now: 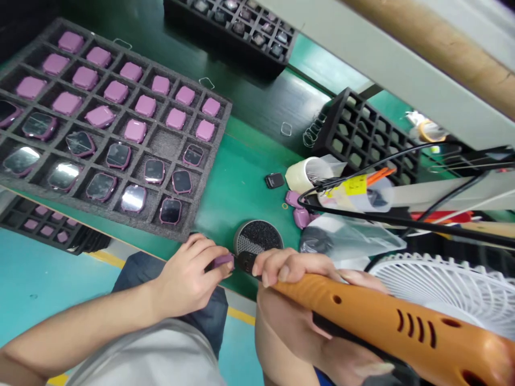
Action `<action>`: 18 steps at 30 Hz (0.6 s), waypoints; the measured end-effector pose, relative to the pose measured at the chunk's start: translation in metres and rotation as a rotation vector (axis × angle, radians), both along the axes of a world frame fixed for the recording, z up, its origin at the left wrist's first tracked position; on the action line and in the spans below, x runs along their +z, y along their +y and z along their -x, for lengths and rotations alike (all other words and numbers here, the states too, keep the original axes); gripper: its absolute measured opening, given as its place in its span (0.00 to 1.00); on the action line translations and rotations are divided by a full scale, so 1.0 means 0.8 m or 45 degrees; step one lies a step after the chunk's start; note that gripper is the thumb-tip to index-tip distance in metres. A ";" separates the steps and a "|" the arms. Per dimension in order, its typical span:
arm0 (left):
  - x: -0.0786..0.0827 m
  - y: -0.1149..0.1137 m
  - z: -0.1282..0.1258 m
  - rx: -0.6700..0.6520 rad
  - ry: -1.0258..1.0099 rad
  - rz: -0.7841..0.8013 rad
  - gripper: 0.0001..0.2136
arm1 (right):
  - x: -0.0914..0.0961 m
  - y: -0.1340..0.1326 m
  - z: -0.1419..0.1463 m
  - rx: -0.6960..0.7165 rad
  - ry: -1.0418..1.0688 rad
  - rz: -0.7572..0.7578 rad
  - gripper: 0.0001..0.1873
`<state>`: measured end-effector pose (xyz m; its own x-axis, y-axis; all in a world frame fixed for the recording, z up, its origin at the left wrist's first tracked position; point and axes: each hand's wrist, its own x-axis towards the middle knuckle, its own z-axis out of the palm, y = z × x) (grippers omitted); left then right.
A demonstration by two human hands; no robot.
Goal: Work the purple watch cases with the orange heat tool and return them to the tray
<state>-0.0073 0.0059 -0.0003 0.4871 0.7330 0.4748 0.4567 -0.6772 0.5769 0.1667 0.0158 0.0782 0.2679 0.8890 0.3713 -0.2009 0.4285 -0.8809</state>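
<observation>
My left hand [192,276] is closed around a small purple watch case [223,261] at the table's front edge. My right hand [300,265] wraps round an orange electric screwdriver [362,308], its dark nose pointing left at the watch case. Whether the bit touches the case is too small to tell. Just behind both hands stands a round dish [238,231] with tiny dark pieces in it. To the left lies a grey foam tray [164,142] of watches, purple backs up in the far rows and dark screens up in the near rows; one pocket holds nothing.
Black divided boxes [277,67] stand at the back and right [322,142]. A black watch piece [274,180], purple cases [301,217], a white cup [295,177] and a plastic bag [358,236] lie right. A black cable [394,219] crosses near a white fan [438,289].
</observation>
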 end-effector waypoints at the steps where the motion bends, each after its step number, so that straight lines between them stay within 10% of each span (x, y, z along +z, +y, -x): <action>1: 0.000 0.000 0.000 -0.001 -0.002 0.000 0.09 | -0.001 -0.001 0.001 -0.017 0.000 0.008 0.25; 18: -0.007 -0.003 -0.001 0.004 0.000 0.019 0.08 | -0.010 0.005 0.005 0.097 -0.073 -0.046 0.31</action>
